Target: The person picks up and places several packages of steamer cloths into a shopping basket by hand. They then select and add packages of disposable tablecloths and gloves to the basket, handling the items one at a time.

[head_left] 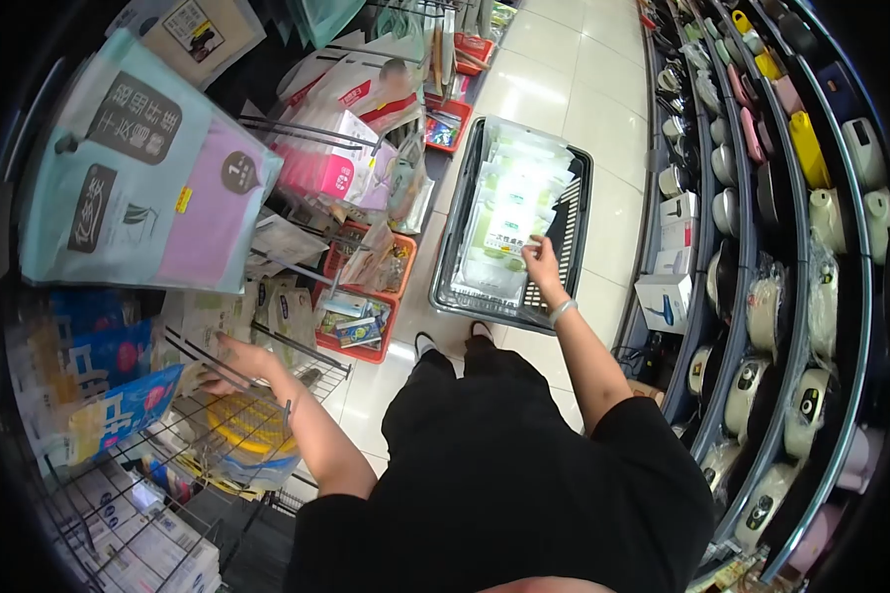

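Observation:
A black shopping basket (585, 163) stands on the floor ahead of me with several pale green plastic packets of disposable tablecloths (504, 203) lying in it. My right hand (541, 267), a bangle at its wrist, is at the near edge of the top packet, fingers closed on it. Off to the left, my left hand (239, 362) reaches in among the metal display hooks (213, 356). Its thumb and fingers are apart, close to pale green packets (208, 314) hanging there. Hook bars partly cover the fingers.
Large teal-and-purple bags (148, 178) hang at upper left, above blue packets (133, 395) and a wire rack (158, 465). Orange-red bins (351, 341) sit low beside the basket. Shelves of pans and cookware (732, 198) line the right side of the tiled aisle (554, 59).

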